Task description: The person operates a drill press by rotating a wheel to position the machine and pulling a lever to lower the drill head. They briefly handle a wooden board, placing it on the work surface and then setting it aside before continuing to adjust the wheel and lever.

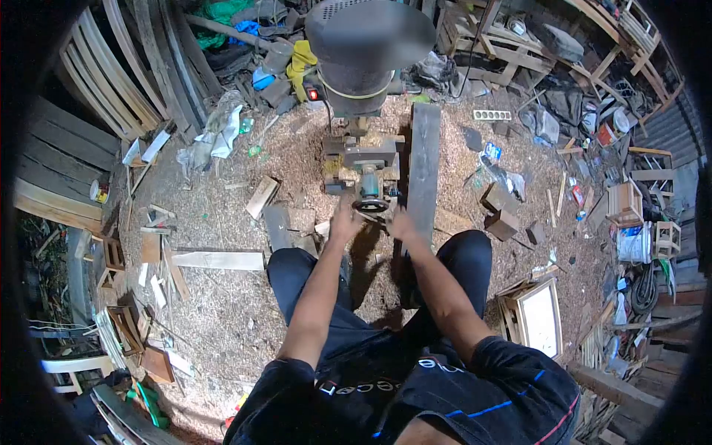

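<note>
Both hands are up at the machine, apart, one either side of its dark handwheel at the far middle: left hand at the left rim, right hand at the right. Whether the fingers grip it, I can't say at this size. A long grey board runs just right, shavings all around.

Handwheel on the near end of the machine, plank just right, wood block left, shavings around
</note>
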`<act>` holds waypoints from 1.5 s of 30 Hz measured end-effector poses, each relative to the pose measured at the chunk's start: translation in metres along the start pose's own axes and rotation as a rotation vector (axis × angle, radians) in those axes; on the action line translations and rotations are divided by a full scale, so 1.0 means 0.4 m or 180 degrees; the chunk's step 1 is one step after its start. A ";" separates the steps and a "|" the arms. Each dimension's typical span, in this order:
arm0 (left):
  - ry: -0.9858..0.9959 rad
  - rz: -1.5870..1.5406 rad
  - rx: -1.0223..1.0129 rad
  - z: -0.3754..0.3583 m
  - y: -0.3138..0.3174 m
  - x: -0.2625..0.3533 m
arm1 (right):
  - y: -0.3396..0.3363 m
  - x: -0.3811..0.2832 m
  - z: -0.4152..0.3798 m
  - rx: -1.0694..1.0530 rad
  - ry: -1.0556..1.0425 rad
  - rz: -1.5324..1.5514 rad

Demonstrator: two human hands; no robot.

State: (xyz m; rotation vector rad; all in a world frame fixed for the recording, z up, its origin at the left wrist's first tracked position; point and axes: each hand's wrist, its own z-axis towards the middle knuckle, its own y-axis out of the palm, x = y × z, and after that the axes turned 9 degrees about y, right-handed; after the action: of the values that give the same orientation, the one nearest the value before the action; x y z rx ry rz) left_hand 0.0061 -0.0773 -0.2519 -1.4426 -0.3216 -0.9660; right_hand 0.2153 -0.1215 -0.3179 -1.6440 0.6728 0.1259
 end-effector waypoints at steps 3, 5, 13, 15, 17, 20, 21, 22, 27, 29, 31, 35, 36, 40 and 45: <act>0.0147 -0.0048 -0.0260 -0.035 0.059 -0.021 | 0.085 0.075 -0.064 -0.1561 0.0233 -0.0385; -0.0052 -0.0100 -0.0433 -0.040 0.065 -0.018 | 0.158 0.119 -0.054 -0.1990 0.0345 -0.0544; -0.0372 -0.0509 -0.0566 -0.023 0.051 0.013 | 0.256 0.145 -0.121 -0.1877 0.0689 -0.0536; -0.0309 -0.0549 -0.0416 -0.027 0.073 0.013 | 0.254 0.118 -0.113 -0.1732 0.0613 -0.0202; -0.0302 -0.0554 -0.0308 -0.031 0.083 0.022 | 0.238 0.084 -0.108 -0.1596 0.0892 -0.0148; -0.0430 -0.0559 -0.0282 -0.035 0.101 0.021 | 0.173 0.025 -0.108 -0.1252 0.1139 -0.0260; -0.0499 -0.0567 -0.0292 -0.035 0.106 0.018 | 0.160 0.016 -0.120 -0.0950 0.0997 -0.0297; -0.0422 -0.0549 -0.0225 -0.035 0.111 0.015 | 0.146 0.009 -0.128 -0.0650 0.0854 -0.0338; -0.0404 -0.0569 -0.0309 -0.039 0.111 0.018 | 0.227 0.073 -0.085 -0.1163 0.0829 0.0211; -0.0721 -0.0804 -0.0620 -0.032 0.081 0.044 | 0.261 0.128 -0.044 -0.1458 0.0748 0.0403; -0.0622 -0.0827 -0.0641 -0.030 0.079 0.040 | 0.262 0.143 -0.001 -0.1671 0.0804 0.0545; -0.0524 -0.0673 -0.0587 -0.033 0.093 0.030 | 0.300 0.163 0.035 -0.1789 0.0594 0.0321; -0.0516 -0.0666 -0.0609 -0.030 0.090 0.031 | 0.299 0.168 0.044 -0.1841 0.0510 0.0153; -0.0317 -0.0469 -0.0589 -0.040 0.078 0.018 | 0.291 0.157 0.028 -0.0945 0.0515 0.0686; -0.0453 -0.0481 -0.0530 -0.017 0.051 0.031 | 0.136 0.096 0.004 -0.0320 0.0827 0.0954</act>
State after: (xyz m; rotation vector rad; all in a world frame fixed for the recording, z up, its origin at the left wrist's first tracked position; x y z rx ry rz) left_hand 0.0258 -0.0913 -0.2580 -1.6619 -0.4692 -1.0328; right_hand 0.2206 -0.1354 -0.3826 -1.6621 1.1268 0.1656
